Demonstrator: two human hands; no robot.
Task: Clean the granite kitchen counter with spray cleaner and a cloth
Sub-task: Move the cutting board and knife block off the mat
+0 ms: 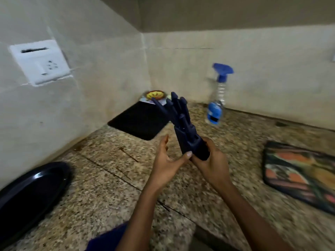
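Head view: right hand (211,158) clamped on knife block (190,142), lifted above counter (101,187); left hand (167,160) open, thumb touching block. Spray bottle (216,105) behind block, near wall. Step: clearing counter. Next: park block aside; cloth not seen.

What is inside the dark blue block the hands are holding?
Dark blue knife handles stick out of the top of the knife block, fanned toward the corner. Their blades are hidden inside the block, so their type cannot be told.
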